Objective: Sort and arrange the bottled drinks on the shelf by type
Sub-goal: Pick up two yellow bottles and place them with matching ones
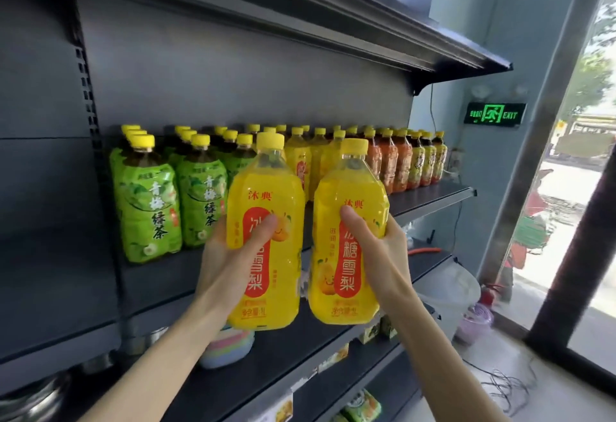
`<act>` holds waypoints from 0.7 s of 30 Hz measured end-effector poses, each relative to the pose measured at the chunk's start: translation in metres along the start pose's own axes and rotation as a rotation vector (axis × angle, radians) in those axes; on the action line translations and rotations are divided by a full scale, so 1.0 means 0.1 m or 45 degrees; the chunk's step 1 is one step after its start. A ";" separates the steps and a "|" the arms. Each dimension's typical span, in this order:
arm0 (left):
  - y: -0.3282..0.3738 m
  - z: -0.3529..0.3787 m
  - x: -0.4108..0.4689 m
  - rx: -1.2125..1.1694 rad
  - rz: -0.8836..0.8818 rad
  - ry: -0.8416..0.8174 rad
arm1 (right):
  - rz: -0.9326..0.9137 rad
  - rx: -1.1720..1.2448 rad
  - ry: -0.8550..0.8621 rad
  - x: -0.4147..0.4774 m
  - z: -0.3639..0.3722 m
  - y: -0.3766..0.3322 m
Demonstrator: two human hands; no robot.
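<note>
Two bare arms reach up from the bottom of the frame, each carrying one large yellow pear-drink bottle in front of a dark metal shelf [433, 198]. My left hand [230, 248], centre-left, wraps the left bottle [266, 185] at mid-label, thumb across the front and fingers curled behind. My right hand [376, 245], centre-right, grips the right bottle [350, 188] the same way. Both bottles are upright with labels facing me, close side by side but apart, held in the air just before the shelf edge. I judge they are held this way because they belong with the yellow row [320, 161] standing behind them in the middle of the shelf, and a grip at the waist lets each be set down on its base. At the left of the shelf stand green tea bottles [150, 208], in rows running front to back. To the right are orange-red bottles [396, 165], then a few dark-labelled bottles [430, 161] at the shelf's end. The front green bottles sit near the left bottle and could be knocked. Lower down is a stack of pastel bowls [226, 348], and a lit exit sign [496, 115] hangs at the right.
</note>
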State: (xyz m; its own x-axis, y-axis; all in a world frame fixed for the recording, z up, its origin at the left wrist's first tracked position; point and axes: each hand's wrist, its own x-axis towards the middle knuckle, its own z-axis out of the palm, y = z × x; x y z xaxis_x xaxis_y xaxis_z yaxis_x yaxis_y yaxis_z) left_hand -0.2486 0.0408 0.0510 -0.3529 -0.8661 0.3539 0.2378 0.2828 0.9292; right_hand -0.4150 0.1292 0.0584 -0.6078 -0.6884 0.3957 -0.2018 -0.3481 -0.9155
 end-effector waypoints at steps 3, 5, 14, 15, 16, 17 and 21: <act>-0.18 0.29 0.32 -0.001 0.027 0.059 | -0.028 -0.003 -0.025 0.42 -0.15 0.21; -0.33 0.44 0.56 0.021 0.055 0.078 | -0.026 0.002 -0.049 0.70 -0.20 0.36; -0.73 0.98 1.45 0.102 0.067 0.269 | -0.026 0.024 -0.186 1.95 -0.30 0.79; -0.75 1.03 1.52 0.131 0.082 0.307 | -0.023 0.017 -0.194 2.06 -0.29 0.84; -0.78 1.07 1.58 0.165 0.099 0.343 | -0.013 0.003 -0.200 2.17 -0.29 0.90; -0.82 1.12 1.63 0.190 0.108 0.374 | -0.011 -0.009 -0.207 2.26 -0.27 0.96; -1.01 1.27 1.76 0.197 0.129 0.515 | -0.011 0.003 -0.325 2.56 -0.25 1.19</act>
State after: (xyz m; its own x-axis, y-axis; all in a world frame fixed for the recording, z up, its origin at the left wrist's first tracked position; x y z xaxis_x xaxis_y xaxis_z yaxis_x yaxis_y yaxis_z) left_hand -0.4495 -0.0885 0.0329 0.0550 -0.9138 0.4024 0.1039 0.4061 0.9079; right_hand -0.6140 -0.0723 0.0486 -0.3926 -0.8237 0.4092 -0.2040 -0.3559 -0.9120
